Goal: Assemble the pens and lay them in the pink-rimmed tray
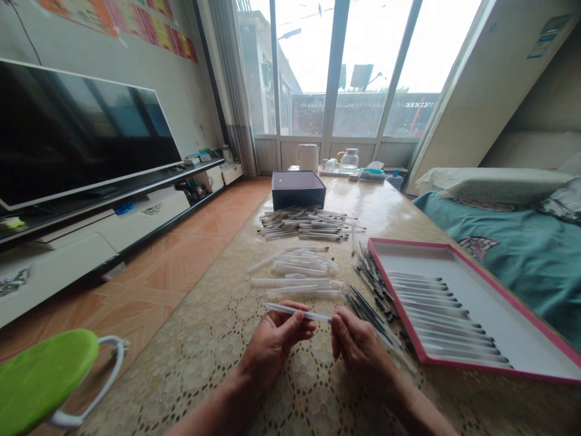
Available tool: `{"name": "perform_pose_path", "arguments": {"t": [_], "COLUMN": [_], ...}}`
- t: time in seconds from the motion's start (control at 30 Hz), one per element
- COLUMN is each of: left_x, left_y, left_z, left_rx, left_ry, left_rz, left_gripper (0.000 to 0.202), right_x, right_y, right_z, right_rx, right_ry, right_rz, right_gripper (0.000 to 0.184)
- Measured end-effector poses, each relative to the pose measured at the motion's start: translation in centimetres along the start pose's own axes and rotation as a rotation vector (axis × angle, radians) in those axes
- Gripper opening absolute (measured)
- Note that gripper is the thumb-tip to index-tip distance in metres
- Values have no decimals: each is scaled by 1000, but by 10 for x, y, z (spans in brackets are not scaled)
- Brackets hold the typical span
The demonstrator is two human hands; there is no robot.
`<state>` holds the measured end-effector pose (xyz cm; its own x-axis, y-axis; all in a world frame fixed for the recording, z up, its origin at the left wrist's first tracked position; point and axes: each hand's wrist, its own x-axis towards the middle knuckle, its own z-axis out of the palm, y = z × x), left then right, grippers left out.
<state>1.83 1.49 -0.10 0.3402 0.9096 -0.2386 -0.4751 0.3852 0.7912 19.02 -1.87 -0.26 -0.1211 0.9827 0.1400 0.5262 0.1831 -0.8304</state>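
Note:
A translucent white pen barrel (315, 316) lies crosswise between my hands, low over the table. My left hand (276, 333) pinches it between thumb and fingers. At its right end the fingertips of my right hand (356, 340) are closed; whether they also grip a refill is hidden. Just beyond is a pile of loose white barrels (302, 266). Thin dark refills (370, 312) lie to the right of it, with small black caps (385, 307) beside them. A pink-rimmed tray (411, 333) holds a row of pens (447, 321).
Farther up the table (218, 339) lies a heap of pens (304, 223) before a dark box (298, 197). A kettle (307, 157) and a glass jug (349, 159) stand at the far end. A green stool (49, 375) is at left, a bed (508, 236) at right.

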Motion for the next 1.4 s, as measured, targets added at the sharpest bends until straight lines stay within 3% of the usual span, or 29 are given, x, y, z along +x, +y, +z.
{"name": "perform_pose_path", "arguments": {"t": [0.07, 0.23, 0.4, 0.67, 0.8, 0.9, 1.03, 1.1, 1.17, 1.23, 1.33, 1.4], "left_x": [0, 0, 0, -1, 0, 1, -11, -24, -33, -30, 2, 32], "left_y": [0, 0, 0, -3, -5, -8, -4, 7, 23, 40, 58, 62], "left_z": [0, 0, -1, -1, -2, -2, 5, 13, 20, 23, 17, 8], "left_rx": [2, -14, 11, 63, 191, 330, 428, 555, 764, 1079, 1510, 1744], "left_ry": [-11, 25, -10, -71, -103, -135, -6, 14, -101, -191, -85, 6], "left_rz": [5, 2, 12, 44, 84, 117, 102, 74, 82, 226, 534, 598], "left_gripper": [18, 17, 15, 15, 18, 22, 43, 50, 46, 27, 19, 20], "right_x": [0, 0, -1, 1, -1, -2, -2, -2, -1, -1, 0, 0], "right_y": [2, 2, 0, 2, -2, -4, 2, 7, 11, 13, 15, 16], "right_z": [1, 2, 2, 4, 2, 4, 6, 5, 5, 5, 5, 5], "right_rx": [5, 40, 61, 349, 64, -82, -109, -79, -3, 90, 176, 186], "right_ry": [-8, -17, -19, -157, 19, 37, 53, 110, 146, 157, 172, 196], "right_rz": [-2, 11, 13, 278, 55, -120, -164, -80, 13, 76, 103, 103], "right_gripper": [42, 26, 42, 49, 35, 24, 27, 30, 31, 30, 27, 27]}}
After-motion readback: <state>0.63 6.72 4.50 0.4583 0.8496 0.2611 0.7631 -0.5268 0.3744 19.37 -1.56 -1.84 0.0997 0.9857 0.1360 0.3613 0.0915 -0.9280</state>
